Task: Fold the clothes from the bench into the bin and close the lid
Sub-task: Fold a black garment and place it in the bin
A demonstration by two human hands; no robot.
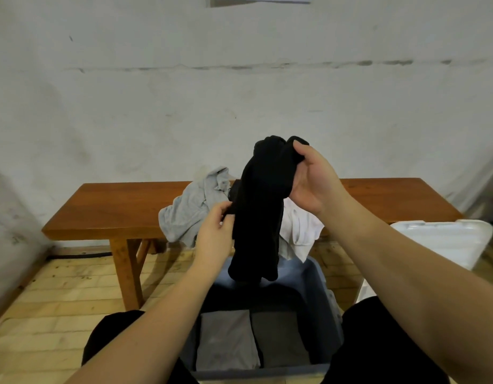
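My right hand (309, 181) grips the top of the black garment (260, 206) up high, my left hand (216, 231) pinches its side lower down, so it hangs long and straight between my hands, right above the open bin (318, 284).

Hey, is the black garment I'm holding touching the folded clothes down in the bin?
Apart. In the head view the black garment hangs from both hands, its lower end above the bin's far rim, with open space down to the folded clothes.
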